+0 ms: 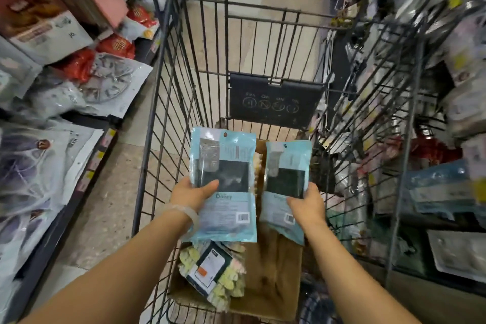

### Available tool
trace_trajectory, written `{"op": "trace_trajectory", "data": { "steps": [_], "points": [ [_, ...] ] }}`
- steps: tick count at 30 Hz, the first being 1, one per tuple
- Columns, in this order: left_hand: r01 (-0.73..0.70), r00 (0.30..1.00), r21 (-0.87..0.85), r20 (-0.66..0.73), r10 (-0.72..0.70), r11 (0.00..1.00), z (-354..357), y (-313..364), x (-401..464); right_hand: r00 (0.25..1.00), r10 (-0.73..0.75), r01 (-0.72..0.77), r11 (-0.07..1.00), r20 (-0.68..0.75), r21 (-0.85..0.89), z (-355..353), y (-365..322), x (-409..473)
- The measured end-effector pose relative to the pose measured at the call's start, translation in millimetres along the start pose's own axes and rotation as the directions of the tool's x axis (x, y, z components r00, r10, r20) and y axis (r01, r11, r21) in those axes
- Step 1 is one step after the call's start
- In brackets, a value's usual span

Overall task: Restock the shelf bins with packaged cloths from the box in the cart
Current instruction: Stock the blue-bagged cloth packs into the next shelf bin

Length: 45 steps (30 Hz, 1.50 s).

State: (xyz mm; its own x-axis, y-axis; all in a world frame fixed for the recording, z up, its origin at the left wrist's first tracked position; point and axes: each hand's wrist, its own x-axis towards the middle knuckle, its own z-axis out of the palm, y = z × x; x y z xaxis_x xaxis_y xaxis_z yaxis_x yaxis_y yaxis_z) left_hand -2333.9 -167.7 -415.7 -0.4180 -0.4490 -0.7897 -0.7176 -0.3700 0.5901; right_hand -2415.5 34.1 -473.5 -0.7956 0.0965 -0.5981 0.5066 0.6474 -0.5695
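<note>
- The left hand [193,193] holds a light-blue packaged cloth [224,184] upright over the wire cart [168,102]; its thumb lies across the packet's dark window and its other fingers are hidden behind.
- The right hand [307,204] grips a second light-blue packet [285,181] just beside the first, thumb on the front and remaining fingers curled behind it.
- Both packets hang above an open cardboard box [273,279] standing in the cart.
- In the box lie more goods, among them a dark packet with an orange label [209,269] on pale fluffy cloths [228,284].
- Shelves [86,166] of bagged goods line the aisle on both sides.
- A pale bangle [188,214] circles the left wrist.
</note>
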Motion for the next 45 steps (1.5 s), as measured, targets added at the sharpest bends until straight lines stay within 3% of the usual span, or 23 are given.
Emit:
{"op": "trace_trajectory", "data": {
  "steps": [6,15,23,30,35,45],
  "points": [
    [-0.085,0.994,-0.012,0.066,0.086,0.996,-4.4,15.5,-43.3,0.987,-0.142,0.115,0.955,0.079,0.272,-48.7,-28.0,-44.2],
    [-0.268,0.953,-0.062,0.128,0.274,0.961,-70.2,-12.9,-153.8,0.94,-0.324,0.263,0.889,0.11,0.376,-91.9,-14.5,-183.1],
    [-0.464,0.848,-0.148,0.212,0.486,0.873,-139.4,-92.9,-288.1,0.895,-0.446,0.397,0.765,-0.028,0.508,-105.5,53.7,-350.4],
    [-0.527,0.797,-0.15,0.255,0.548,0.836,-169.2,-146.1,-384.3,0.86,-0.488,0.483,0.688,-0.148,0.541,-133.0,110.5,-467.2],
    [-0.566,0.743,-0.172,0.317,0.589,0.806,-155.8,-165.1,-445.3,0.819,-0.512,0.57,0.671,-0.259,0.475,-177.1,137.3,-529.4],
    [-0.633,0.548,-0.298,0.479,0.686,0.714,-72.3,-198.8,-585.3,0.698,-0.551,0.715,0.574,-0.457,0.4,-311.9,224.4,-628.8]
  ]
}}
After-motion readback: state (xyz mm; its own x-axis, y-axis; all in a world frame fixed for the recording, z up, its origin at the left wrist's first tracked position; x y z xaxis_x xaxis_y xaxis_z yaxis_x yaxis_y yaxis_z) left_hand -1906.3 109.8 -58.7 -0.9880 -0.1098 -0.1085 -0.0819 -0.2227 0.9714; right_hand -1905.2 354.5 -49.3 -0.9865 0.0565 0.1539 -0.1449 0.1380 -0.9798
